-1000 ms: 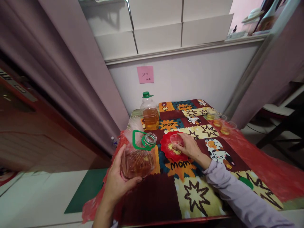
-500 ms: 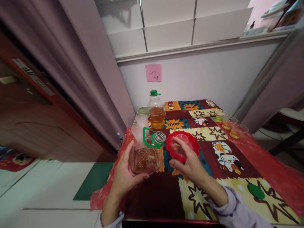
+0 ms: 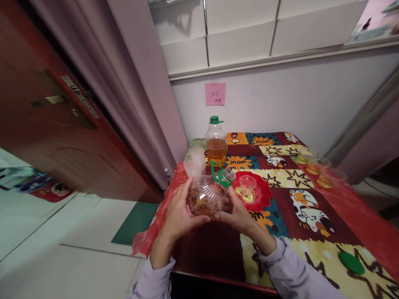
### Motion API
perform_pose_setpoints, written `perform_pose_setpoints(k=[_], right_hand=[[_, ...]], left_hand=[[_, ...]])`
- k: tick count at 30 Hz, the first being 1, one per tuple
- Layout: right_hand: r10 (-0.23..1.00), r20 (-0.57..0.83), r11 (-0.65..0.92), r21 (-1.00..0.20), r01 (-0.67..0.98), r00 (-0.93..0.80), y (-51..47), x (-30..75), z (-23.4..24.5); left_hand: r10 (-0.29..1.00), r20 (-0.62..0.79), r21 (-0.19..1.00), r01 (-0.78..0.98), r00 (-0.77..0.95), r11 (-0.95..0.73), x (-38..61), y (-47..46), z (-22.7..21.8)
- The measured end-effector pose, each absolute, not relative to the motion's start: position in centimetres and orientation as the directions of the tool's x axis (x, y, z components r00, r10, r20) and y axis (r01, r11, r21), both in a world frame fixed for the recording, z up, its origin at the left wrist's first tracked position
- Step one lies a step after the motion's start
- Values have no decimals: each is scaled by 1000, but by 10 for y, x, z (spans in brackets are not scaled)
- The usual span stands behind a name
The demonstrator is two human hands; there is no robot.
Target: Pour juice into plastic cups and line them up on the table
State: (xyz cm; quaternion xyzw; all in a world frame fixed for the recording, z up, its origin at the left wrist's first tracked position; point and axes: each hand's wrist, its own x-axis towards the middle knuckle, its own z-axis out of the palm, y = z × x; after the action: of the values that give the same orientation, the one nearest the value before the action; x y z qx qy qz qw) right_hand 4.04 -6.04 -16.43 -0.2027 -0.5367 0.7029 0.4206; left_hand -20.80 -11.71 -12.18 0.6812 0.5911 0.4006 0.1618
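Both hands hold a clear plastic jug (image 3: 207, 196) of amber liquid, tilted with its open mouth and green handle ring (image 3: 222, 174) pointing right. My left hand (image 3: 179, 207) wraps its left side. My right hand (image 3: 235, 209) grips its lower right side. Just right of the mouth, a small clear cup (image 3: 247, 185) stands on a red plate (image 3: 258, 196). The jug's green cap (image 3: 351, 263) lies at the near right of the table.
A second jug (image 3: 216, 143) with a green cap stands at the back of the patterned tablecloth (image 3: 280, 207). Stacked clear cups (image 3: 196, 160) stand behind the held jug. Filled cups (image 3: 324, 176) line the right edge. A curtain and a red door are at the left.
My right hand left the small cup on the red plate and moved left onto the jug. The jug is lifted and tilted toward the cup. The view swung left.
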Motion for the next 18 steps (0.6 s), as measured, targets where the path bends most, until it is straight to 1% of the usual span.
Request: perform_pose_setpoints(k=[3,6,9,12,14,16,18], right_hand=[[770,187,-71,-925,-373,-610,-52,41,-165],[761,211,-56,-921,-386,-614,-47,40,-168],[776,243,-36,-905,-424,-583,-46,38,-175],[807,234,-52,-886,-460,-542,-47,37,-184],[815,205,-91,-879,-468,-542,-48,36,-190],[811,178,-125,-878,-463,-557,-50,37,-194],[815,162,-136,-880,-455,-557,-51,37,-197]], left_hand=[[927,376,670,696,-15,-260,-205,-117,-119],[923,385,664,698,-14,-267,-202,-116,-118],[938,347,678,695,-15,-240,-198,-113,-118],[948,318,669,712,-13,-215,-195,-112,-116],[936,351,628,741,3,-238,-196,-115,-114],[907,421,563,780,15,-274,-201,-122,-110],[868,496,523,808,-33,-269,-210,-132,-110]])
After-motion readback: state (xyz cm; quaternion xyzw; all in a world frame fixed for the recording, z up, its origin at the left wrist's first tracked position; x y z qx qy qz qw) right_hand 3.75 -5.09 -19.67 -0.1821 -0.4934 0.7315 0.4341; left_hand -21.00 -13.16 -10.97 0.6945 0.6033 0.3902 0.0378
